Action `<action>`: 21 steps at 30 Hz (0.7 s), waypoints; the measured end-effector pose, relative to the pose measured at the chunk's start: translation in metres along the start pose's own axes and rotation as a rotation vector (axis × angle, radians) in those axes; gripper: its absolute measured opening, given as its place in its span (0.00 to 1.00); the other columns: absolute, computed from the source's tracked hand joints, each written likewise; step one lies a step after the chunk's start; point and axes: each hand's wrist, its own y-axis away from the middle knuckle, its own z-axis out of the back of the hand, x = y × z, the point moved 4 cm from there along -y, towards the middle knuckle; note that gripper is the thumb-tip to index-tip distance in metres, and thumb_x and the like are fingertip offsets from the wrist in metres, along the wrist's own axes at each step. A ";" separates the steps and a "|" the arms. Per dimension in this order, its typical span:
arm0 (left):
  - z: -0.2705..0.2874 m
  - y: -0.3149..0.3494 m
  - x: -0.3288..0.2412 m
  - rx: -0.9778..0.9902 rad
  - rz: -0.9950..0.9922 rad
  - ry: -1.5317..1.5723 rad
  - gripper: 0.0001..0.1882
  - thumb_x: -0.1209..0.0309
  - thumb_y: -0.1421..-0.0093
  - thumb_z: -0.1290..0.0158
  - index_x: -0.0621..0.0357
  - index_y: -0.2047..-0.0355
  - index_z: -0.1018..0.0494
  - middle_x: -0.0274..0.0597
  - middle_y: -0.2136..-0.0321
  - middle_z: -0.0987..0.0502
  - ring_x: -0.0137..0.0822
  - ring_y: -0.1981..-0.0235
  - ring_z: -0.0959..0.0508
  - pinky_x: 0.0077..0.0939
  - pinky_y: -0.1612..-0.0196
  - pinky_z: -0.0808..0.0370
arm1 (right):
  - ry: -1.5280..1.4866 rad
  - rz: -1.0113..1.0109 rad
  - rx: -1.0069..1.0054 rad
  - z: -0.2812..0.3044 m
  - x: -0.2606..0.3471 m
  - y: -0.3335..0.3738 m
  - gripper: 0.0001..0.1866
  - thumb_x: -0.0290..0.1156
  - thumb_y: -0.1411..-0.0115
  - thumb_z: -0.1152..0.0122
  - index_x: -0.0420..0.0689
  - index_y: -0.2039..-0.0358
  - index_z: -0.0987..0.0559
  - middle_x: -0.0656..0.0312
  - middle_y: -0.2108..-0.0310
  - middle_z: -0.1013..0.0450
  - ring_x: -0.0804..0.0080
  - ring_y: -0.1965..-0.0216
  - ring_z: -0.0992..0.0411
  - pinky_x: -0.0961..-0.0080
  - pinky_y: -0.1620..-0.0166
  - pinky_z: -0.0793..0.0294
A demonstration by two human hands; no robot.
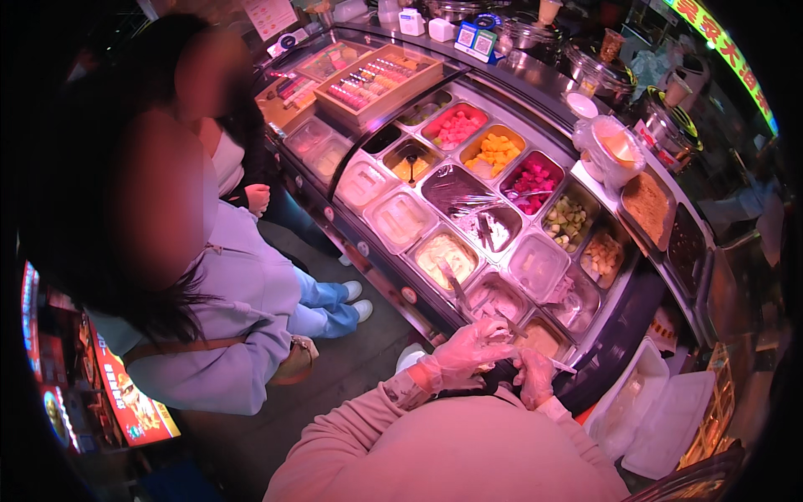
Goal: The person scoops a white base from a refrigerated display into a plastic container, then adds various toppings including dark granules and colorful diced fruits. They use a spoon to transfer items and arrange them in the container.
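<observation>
Two hands (470,351) (535,374) — close together at the counter's near edge (595,374)

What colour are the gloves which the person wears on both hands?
The gloves are see-through, looking pinkish here; the head view shows them best.

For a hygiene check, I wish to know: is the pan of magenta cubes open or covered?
Open: its magenta cubes lie exposed, and nothing is spread over them.
</observation>
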 end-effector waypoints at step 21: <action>-0.004 -0.028 0.005 0.085 0.024 -0.012 0.18 0.70 0.31 0.38 0.55 0.45 0.30 0.28 0.55 0.29 0.19 0.66 0.30 0.16 0.67 0.33 | -0.090 0.041 -0.088 0.017 -0.007 -0.013 0.08 0.36 0.32 0.36 0.45 0.60 0.19 0.66 0.74 0.26 0.82 0.85 0.41 0.82 0.85 0.41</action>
